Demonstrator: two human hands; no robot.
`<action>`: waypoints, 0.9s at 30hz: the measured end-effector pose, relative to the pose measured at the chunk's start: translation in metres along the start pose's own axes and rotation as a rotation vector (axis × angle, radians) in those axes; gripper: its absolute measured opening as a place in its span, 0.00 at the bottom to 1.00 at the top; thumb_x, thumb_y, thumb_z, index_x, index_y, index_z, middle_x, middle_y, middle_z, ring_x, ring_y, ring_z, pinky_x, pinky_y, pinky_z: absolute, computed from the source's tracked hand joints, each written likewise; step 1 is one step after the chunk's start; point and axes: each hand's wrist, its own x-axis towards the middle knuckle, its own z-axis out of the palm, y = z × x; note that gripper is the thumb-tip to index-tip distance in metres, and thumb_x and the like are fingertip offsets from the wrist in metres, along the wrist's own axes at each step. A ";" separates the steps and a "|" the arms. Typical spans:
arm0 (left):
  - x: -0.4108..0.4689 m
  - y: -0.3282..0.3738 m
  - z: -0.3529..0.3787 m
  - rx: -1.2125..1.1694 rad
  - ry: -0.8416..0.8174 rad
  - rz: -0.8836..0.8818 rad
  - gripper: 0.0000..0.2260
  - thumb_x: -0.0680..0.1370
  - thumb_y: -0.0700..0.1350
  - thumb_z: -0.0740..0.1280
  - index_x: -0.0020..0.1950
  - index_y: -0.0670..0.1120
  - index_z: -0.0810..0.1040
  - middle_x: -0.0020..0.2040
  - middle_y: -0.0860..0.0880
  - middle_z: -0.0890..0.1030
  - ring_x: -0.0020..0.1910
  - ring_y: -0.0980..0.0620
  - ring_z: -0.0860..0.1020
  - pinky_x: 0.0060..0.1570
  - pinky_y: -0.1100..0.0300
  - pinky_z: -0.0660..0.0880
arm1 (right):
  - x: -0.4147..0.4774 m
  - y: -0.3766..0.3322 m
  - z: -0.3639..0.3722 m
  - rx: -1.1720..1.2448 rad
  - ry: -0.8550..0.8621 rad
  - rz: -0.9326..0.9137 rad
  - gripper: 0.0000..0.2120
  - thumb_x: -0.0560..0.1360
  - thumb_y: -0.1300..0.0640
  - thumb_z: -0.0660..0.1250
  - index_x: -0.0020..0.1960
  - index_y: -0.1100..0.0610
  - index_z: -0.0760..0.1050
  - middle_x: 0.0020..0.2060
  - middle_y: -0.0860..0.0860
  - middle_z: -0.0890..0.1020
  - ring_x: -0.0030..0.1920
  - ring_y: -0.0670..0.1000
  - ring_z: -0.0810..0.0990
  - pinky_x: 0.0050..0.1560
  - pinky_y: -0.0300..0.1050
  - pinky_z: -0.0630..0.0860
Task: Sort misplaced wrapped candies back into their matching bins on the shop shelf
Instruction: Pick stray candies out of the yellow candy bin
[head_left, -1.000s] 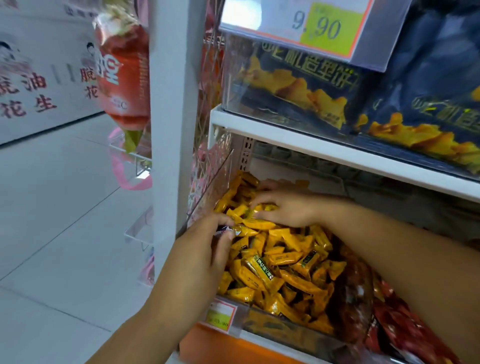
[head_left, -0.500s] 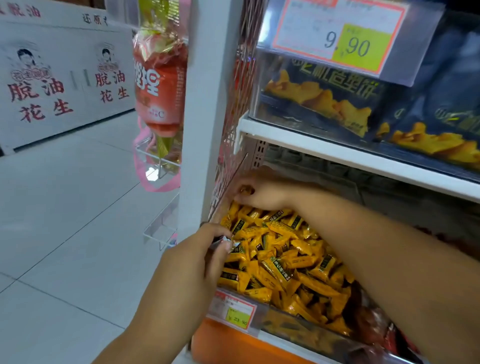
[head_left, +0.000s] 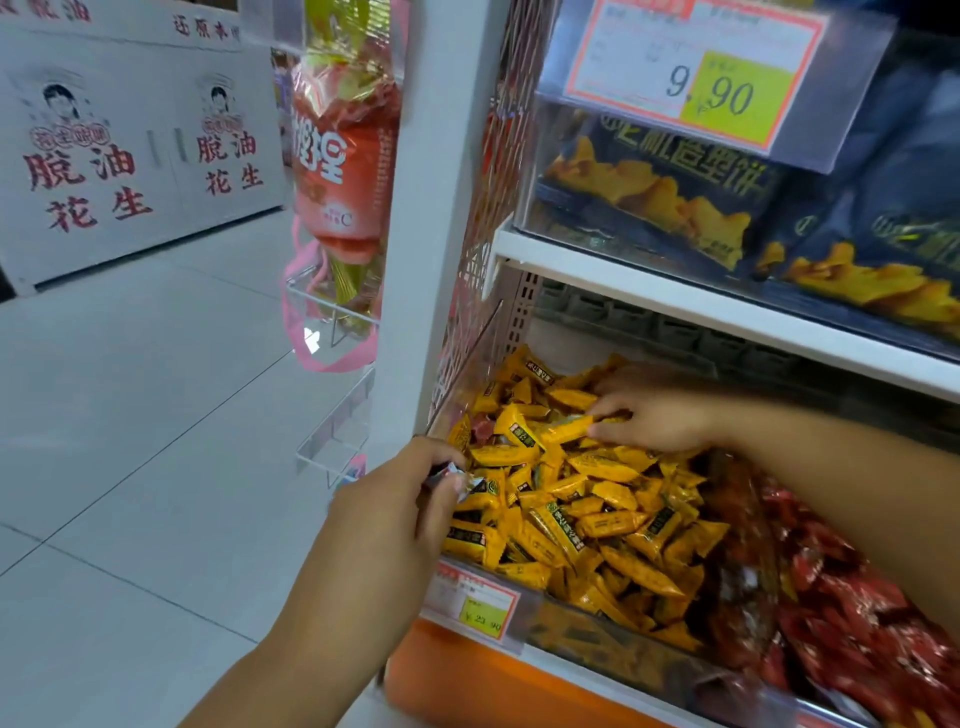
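In the head view, a large price card (head_left: 696, 78) reading 9.90 hangs over dark snack bags (head_left: 670, 192) on the upper shelf (head_left: 727, 306), whose edge overhangs the back of the candy bin. Left of the white post, an orange packet (head_left: 343, 156) hangs above the tiled floor, with white cartons (head_left: 104, 156) beyond.

The right forearm crosses in front of the red candies (head_left: 857, 639) and covers part of them. The right hand (head_left: 660, 415) is blurred. Its fingers are bent on the heap at the end of one yellow wrapper, and I cannot tell whether it grips.

The left hand (head_left: 395, 504), apart from it, pinches a small silvery candy (head_left: 451, 474) at the bin's front left corner, and fingers mostly cover the candy.

The clear bin (head_left: 571, 631) holds yellow candies (head_left: 597, 525) with one reddish piece (head_left: 485, 431) among them. A clear divider (head_left: 737, 545) separates the red ones.
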 end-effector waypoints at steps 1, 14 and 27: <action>0.000 0.000 -0.001 -0.001 -0.005 -0.006 0.06 0.79 0.51 0.62 0.45 0.64 0.70 0.35 0.60 0.79 0.43 0.66 0.76 0.39 0.72 0.70 | -0.006 -0.001 -0.005 -0.031 -0.063 0.031 0.18 0.79 0.40 0.58 0.62 0.47 0.77 0.61 0.48 0.77 0.63 0.52 0.73 0.64 0.50 0.69; 0.000 0.002 -0.005 -0.006 -0.010 0.002 0.07 0.79 0.52 0.61 0.45 0.65 0.69 0.41 0.66 0.77 0.44 0.66 0.75 0.40 0.71 0.70 | 0.092 -0.068 0.001 0.274 -0.085 -0.038 0.21 0.76 0.47 0.68 0.67 0.53 0.74 0.66 0.50 0.75 0.61 0.51 0.73 0.56 0.41 0.68; 0.003 0.001 -0.003 0.053 0.002 0.025 0.07 0.78 0.51 0.63 0.45 0.65 0.70 0.40 0.72 0.76 0.42 0.69 0.75 0.39 0.75 0.68 | 0.096 -0.063 0.019 0.335 -0.068 -0.084 0.20 0.77 0.52 0.68 0.68 0.50 0.71 0.64 0.51 0.76 0.60 0.51 0.75 0.59 0.42 0.71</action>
